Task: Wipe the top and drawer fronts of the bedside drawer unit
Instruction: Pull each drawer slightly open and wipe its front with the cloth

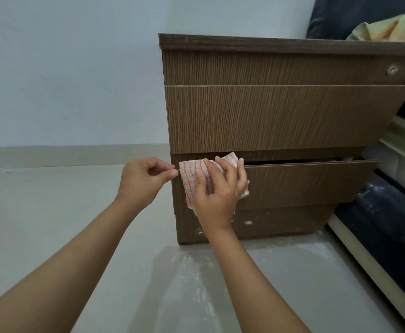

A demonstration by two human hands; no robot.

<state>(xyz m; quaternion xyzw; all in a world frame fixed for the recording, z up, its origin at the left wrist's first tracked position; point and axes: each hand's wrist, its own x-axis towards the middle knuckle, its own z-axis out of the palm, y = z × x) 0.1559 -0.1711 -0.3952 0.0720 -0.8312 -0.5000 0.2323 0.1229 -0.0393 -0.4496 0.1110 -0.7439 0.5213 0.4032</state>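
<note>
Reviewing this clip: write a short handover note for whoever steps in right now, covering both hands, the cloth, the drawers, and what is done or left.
Right hand: presses the red-checked cloth flat against the left end of the bottom drawer front.
Left hand: pinches that drawer's left edge, beside the cloth.
Drawer unit: on the floor beside the bed; bottom drawer is slightly open, upper two are shut.
Done: cannot tell which surfaces are already wiped.
Left: the rest of the bottom front; white specks remain on the base panel.

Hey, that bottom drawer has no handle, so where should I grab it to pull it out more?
Probably the top edge of the bottom drawer front, from above. It stands ajar, with a dark gap over that edge wide enough for fingers to hook in. The left hand already pinches its left corner; the right hand presses the cloth there.
</note>
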